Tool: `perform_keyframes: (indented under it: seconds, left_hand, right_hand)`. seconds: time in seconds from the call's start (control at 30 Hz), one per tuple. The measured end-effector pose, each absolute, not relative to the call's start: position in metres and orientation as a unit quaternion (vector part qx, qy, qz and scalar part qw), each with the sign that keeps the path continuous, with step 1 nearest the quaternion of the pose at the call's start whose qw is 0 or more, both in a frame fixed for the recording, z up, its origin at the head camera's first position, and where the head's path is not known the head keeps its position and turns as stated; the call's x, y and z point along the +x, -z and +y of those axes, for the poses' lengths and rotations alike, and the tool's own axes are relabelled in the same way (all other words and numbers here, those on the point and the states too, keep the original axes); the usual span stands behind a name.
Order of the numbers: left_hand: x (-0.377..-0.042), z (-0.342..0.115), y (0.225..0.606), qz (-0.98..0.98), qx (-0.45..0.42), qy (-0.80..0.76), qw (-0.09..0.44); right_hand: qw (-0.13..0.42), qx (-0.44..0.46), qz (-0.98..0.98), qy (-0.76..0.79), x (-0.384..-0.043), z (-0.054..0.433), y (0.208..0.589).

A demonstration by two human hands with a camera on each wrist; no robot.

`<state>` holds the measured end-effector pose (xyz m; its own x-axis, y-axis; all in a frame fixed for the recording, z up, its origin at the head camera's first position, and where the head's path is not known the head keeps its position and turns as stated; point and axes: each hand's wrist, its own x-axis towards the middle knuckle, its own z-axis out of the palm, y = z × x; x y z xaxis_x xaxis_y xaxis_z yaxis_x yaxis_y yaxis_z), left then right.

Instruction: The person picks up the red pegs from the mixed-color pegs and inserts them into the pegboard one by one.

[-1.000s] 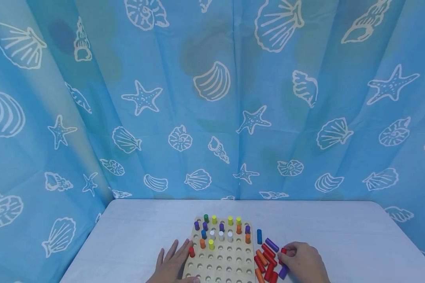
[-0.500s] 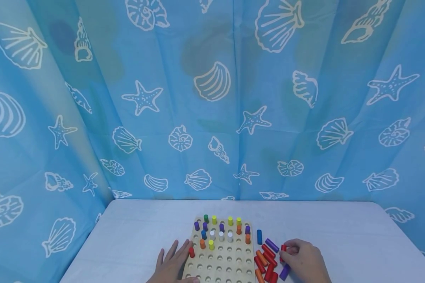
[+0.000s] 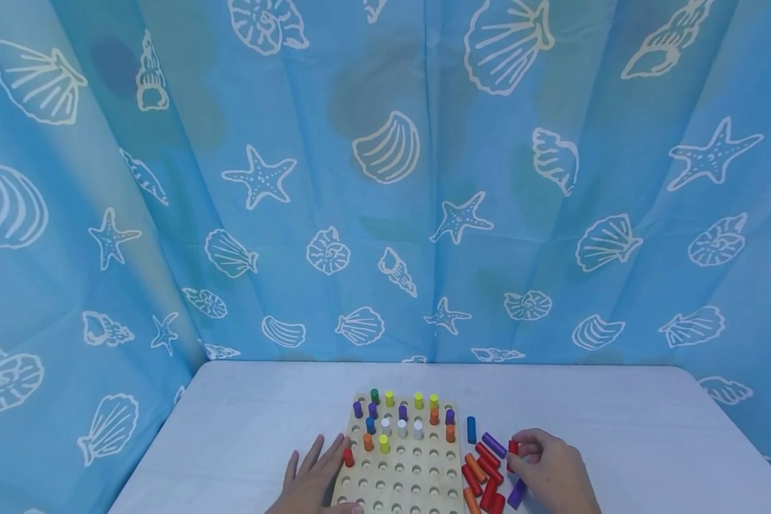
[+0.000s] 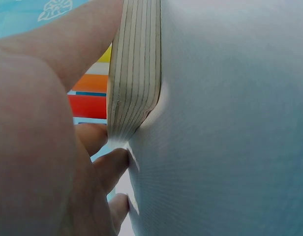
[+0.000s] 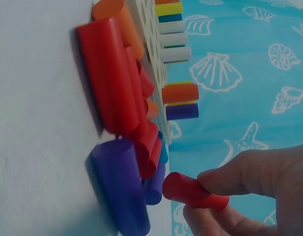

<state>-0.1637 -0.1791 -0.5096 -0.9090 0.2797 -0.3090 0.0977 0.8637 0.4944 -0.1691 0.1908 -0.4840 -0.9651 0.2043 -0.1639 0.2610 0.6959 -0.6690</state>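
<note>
My right hand [image 3: 555, 471] pinches a red peg [image 5: 183, 191] between thumb and fingers, just right of a loose pile of pegs. In the right wrist view the peg shows above the table surface, beside a purple peg [image 5: 119, 184] that lies flat. My left hand [image 3: 311, 482] lies with spread, straight fingers along the left side of a wooden pegboard [image 3: 407, 460]. The left wrist view shows fingers at the board's layered edge [image 4: 136, 64]. A red peg [image 3: 348, 457] stands upright in the board, close to the left fingertips.
Upright yellow, white, purple, orange, blue and green pegs fill holes in the board's far part. Red pegs [image 3: 472, 480], orange pegs [image 3: 475, 467] and a purple peg [image 3: 494, 445] lie right of it, with a blue peg [image 3: 472, 430] farther back. A shell-patterned curtain [image 3: 385, 214] hangs behind the table.
My right hand has shifted slightly away from the body with the red peg, and more of the purple peg below it shows. The left hand and board have stayed put.
</note>
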Motion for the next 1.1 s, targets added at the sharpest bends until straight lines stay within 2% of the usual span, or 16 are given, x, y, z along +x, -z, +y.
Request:
perform_keyframes:
  seconds: [1.1]
  left_hand:
    - [-0.160,-0.180,0.509,0.941,0.105,-0.263,0.184]
  right_hand:
    - [-0.005,0.066,0.948,0.312,-0.162,0.154,0.463]
